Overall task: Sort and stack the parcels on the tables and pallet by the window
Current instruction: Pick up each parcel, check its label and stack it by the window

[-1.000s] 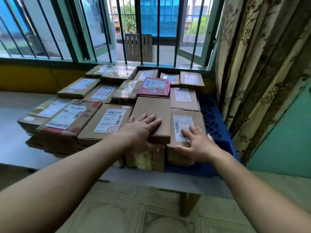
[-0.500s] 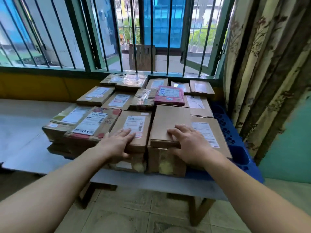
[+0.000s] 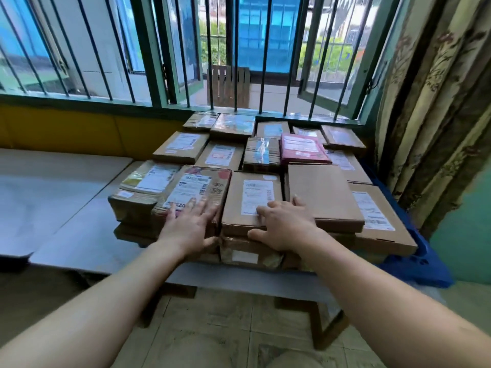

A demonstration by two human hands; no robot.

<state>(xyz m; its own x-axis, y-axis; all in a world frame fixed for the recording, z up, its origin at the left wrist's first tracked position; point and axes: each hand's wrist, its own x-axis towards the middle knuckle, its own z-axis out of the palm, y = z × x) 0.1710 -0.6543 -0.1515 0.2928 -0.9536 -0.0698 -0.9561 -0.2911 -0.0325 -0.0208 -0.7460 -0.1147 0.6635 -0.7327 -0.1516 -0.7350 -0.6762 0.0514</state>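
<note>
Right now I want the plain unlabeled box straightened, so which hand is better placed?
Right hand: it rests on the labeled box directly beside the plain box, fingertips at its edge. The left hand lies farther off, on the red-printed box.

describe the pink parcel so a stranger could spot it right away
Start at the barred window and drop to the stack of parcels below it. In the second row back, right of centre, lies the pink parcel. Every parcel around it is brown cardboard; it alone is pink.

left hand (image 3: 190, 226): fingers straight, palm down | right hand (image 3: 284, 227): fingers spread flat, thumb apparently hooked downward | arms extended
</note>
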